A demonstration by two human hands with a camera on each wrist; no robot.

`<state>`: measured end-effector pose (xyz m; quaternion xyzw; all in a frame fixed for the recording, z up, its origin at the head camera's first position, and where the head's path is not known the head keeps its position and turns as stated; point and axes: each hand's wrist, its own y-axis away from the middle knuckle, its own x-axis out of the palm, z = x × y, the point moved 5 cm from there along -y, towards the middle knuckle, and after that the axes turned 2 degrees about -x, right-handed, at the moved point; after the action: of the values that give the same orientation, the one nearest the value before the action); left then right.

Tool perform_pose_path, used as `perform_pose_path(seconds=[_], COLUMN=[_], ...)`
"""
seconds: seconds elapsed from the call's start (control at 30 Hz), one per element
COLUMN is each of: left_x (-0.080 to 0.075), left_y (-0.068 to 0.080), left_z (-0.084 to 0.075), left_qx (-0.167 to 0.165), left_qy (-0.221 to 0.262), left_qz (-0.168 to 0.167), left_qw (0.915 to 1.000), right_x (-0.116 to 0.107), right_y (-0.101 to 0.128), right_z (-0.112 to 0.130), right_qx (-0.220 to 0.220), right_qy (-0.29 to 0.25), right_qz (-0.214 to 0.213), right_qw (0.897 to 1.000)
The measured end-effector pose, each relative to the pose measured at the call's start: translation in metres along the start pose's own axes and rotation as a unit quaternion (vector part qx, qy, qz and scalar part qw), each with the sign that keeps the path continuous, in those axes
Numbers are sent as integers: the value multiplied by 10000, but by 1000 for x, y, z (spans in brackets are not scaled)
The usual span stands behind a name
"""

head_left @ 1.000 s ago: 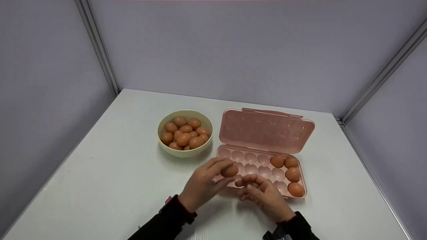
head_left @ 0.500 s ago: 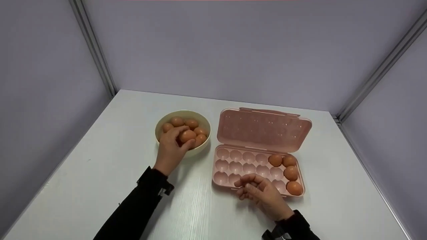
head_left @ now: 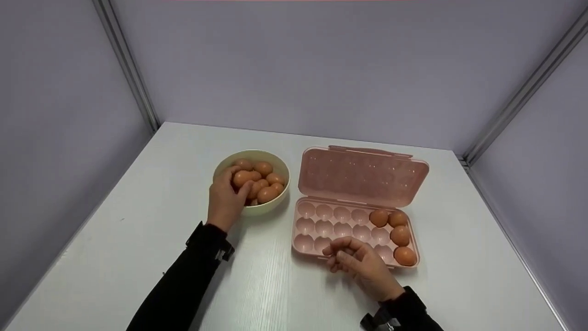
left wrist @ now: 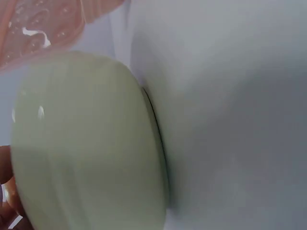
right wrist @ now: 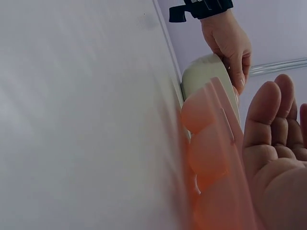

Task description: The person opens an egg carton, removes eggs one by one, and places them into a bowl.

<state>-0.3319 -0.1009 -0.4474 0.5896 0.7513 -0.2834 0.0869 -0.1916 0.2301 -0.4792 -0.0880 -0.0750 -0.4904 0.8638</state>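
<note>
- The left hand [head_left: 226,198] reaches over the near-left rim of the cream bowl [head_left: 228,162], and its fingers curl round one brown egg [head_left: 242,176] at the top of the pile; it is grasping that egg, which lies inside the bowl among the others.
- The bowl stands on the white table [head_left: 138,220] left of its middle, nearer the far edge than the near one, and holds a heap of brown eggs [head_left: 265,183].
- In the left wrist view the bowl's pale outer wall [left wrist: 91,143] fills most of the picture, resting on the table, with fingertips just showing at the lower left corner.
- The pink egg tray [head_left: 321,219] lies just right of the bowl, close but apart from it, its lid [head_left: 363,174] open and tilted back toward the far edge of the table.
- Four eggs [head_left: 398,234] sit in the tray's cups at its right end; the other cups are bare.
- The right hand [head_left: 363,266] rests at the tray's near edge, about its middle, with fingers loosely curled and nothing seen in them; it counts as released.
- In the right wrist view that hand's fingers [right wrist: 273,124] lie relaxed beside the pink tray wall [right wrist: 216,158], with the left hand [right wrist: 229,40] on the bowl beyond.
- Black sleeves [head_left: 183,285] cover both forearms.
</note>
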Motion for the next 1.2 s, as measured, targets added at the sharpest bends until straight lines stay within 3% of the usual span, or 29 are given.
perform_pose_path(seconds=[0.33, 0.6, 0.77, 1.2], left_x=[0, 1, 1, -1], left_y=[-14, -16, -15, -12], left_z=[9, 5, 2, 0], left_qx=[-396, -307, -115, -13], left_qy=[-1005, -1581, -1707, -1657], left_qz=[280, 302, 175, 129], left_qw=[9938, 9865, 9851, 9861], right_x=[1, 1, 1, 2], right_y=[-1, -2, -2, -2], right_z=[-1, -1, -1, 0], right_qx=[-98, -267, -267, -357], right_qy=[-20, -13, -33, -65], right_qz=[109, 210, 221, 332], right_qw=[9999, 9994, 9994, 9988])
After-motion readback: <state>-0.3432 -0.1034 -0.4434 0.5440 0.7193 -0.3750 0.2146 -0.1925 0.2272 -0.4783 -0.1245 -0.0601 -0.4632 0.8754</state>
